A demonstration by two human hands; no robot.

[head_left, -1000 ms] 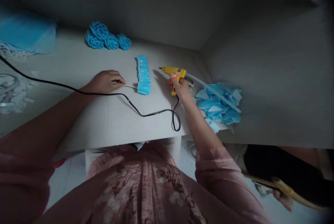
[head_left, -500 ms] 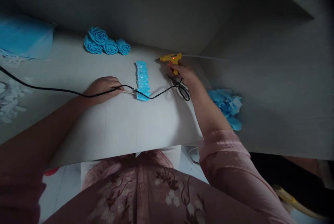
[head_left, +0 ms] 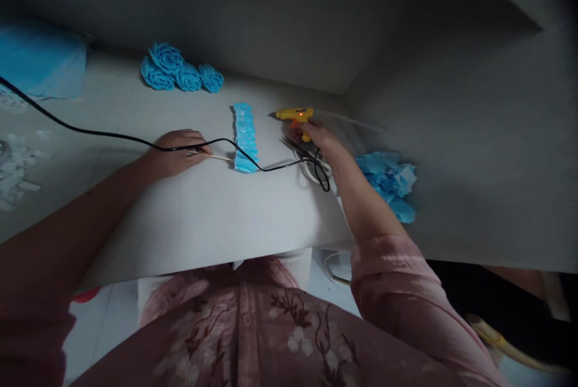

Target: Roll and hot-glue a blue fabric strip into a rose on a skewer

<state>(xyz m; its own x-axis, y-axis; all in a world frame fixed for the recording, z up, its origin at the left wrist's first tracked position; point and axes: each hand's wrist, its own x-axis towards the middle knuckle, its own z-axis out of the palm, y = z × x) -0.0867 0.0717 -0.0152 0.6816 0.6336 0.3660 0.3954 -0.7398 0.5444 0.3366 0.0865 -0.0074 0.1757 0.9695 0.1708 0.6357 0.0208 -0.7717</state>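
Observation:
My right hand (head_left: 316, 134) grips a yellow hot glue gun (head_left: 293, 114) by its handle. Its nozzle points left, its red light is lit, and a clear glue stick (head_left: 347, 118) sticks out of its back. My left hand (head_left: 183, 152) is closed on a thin pale stick (head_left: 221, 158), whose far end touches the lower part of a pleated blue paper strip (head_left: 244, 134). This strip lies upright in view between my hands. The gun's black cord (head_left: 112, 136) passes over my left hand and the strip. Scissors (head_left: 316, 170) rest below my right hand, partly hidden.
Several blue paper roses (head_left: 165, 68) sit at the back left. Folded blue sheets (head_left: 43, 62) and white paper scraps (head_left: 18, 170) are at far left. Crumpled blue paper pieces (head_left: 388, 179) lie beyond my right forearm. Grey walls (head_left: 451, 134) enclose the table's back and right.
My right hand and the glue gun have come slightly down, nearer to me, and the cord's loop has shifted with them. My left hand stays on the stick beside the strip.

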